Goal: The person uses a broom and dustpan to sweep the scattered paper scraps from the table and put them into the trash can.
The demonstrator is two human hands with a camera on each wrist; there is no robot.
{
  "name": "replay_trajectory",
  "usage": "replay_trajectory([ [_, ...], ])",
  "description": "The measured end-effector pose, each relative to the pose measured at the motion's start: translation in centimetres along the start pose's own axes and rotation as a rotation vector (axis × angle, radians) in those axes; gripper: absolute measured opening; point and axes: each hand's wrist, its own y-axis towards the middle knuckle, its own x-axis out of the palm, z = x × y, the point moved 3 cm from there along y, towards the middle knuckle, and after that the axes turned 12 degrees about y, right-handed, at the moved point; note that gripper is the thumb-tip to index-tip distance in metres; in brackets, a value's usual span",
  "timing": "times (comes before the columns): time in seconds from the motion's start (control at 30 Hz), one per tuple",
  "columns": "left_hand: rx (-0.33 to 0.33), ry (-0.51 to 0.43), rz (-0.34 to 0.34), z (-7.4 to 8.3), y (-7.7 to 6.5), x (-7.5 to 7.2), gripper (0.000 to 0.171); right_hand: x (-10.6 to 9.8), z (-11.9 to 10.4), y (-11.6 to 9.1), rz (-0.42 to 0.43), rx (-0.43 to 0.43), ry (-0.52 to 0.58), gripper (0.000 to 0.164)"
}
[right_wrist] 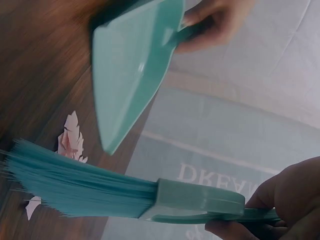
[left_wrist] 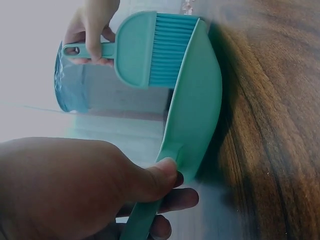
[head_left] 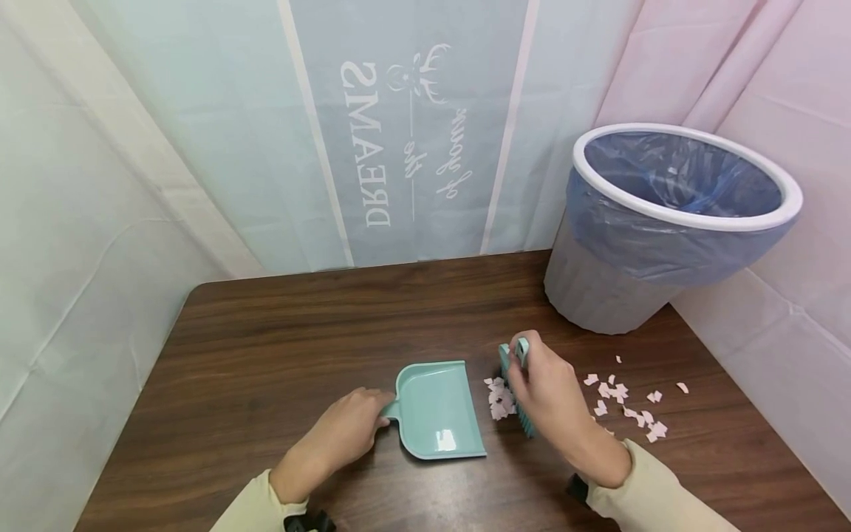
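Note:
A teal dustpan (head_left: 439,410) lies on the wooden table with its straight edge facing right. My left hand (head_left: 355,425) grips its handle, thumb on top in the left wrist view. My right hand (head_left: 548,388) holds a small teal brush (left_wrist: 135,50) by its handle, bristles (right_wrist: 85,182) down on the table. Between the bristles and the pan's edge sits a small heap of white paper scraps (head_left: 500,399), partly hidden by the brush. The pan's inside shows no scraps.
More paper scraps (head_left: 614,391) lie scattered on the table right of my right hand. At the back right stands a grey bin (head_left: 598,288) with a white rim and a blue bag liner. Light cloth (head_left: 412,133) hangs behind the table (head_left: 279,332).

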Motion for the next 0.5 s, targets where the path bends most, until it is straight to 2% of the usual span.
replay_trajectory([
  [0.5,-0.011,-0.029,-0.028,-0.1,-0.1,0.2,0.022,1.9,-2.2,0.2,-0.017,0.032,0.12,0.026],
])
